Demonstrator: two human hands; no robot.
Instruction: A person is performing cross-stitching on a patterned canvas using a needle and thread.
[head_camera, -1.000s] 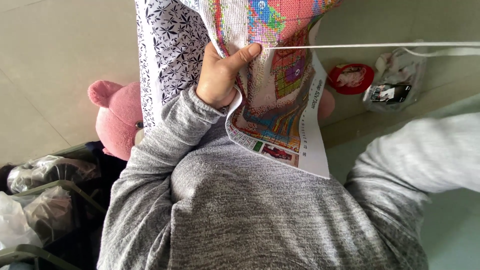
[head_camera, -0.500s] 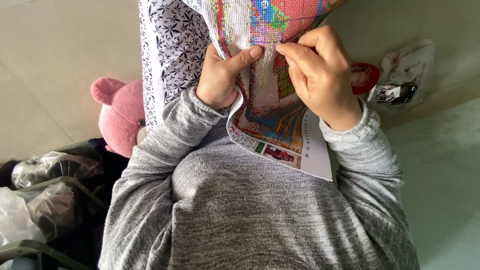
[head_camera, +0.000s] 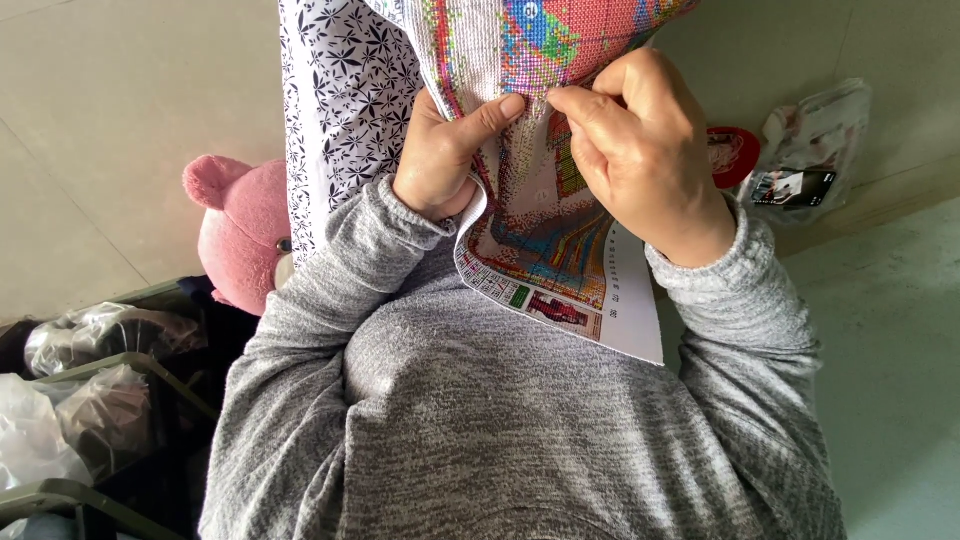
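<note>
- Pinching with thumb and forefinger, the right hand (head_camera: 640, 160) is closed on something too thin to make out at the face of the cross-stitch fabric (head_camera: 520, 60); I judge it a needle or thread end, but the frame does not show it clearly.
- Just to that hand's left, almost touching its fingertips, the left hand (head_camera: 445, 160) grips the fabric's folded edge, thumb laid flat across the front and fingers curled behind, keeping the cloth taut.
- The fabric hangs between and above both hands, held up off the lap; its stitched part shows pink, blue and green blocks, running out of the top of the view.
- Below the hands, a printed pattern sheet (head_camera: 590, 290) with a coloured grid lies against the grey sweater (head_camera: 500, 420), its white margin pointing down to the right.
- Behind the left hand, a white cloth with black flower print (head_camera: 340, 100) drapes down.
- Further left, a pink plush toy (head_camera: 240, 235) sits beside clear plastic bags (head_camera: 80, 400) on a dark rack.
- Beyond the right hand, a red round item (head_camera: 735, 155) and a crinkled plastic packet (head_camera: 810, 150) lie on the floor.
- The step in hand looks like setting a stitch: fingertips meet at one spot on the weave.
- Passing through the correct hole calls for a steady left-hand hold and a fine, aimed push from the right.
</note>
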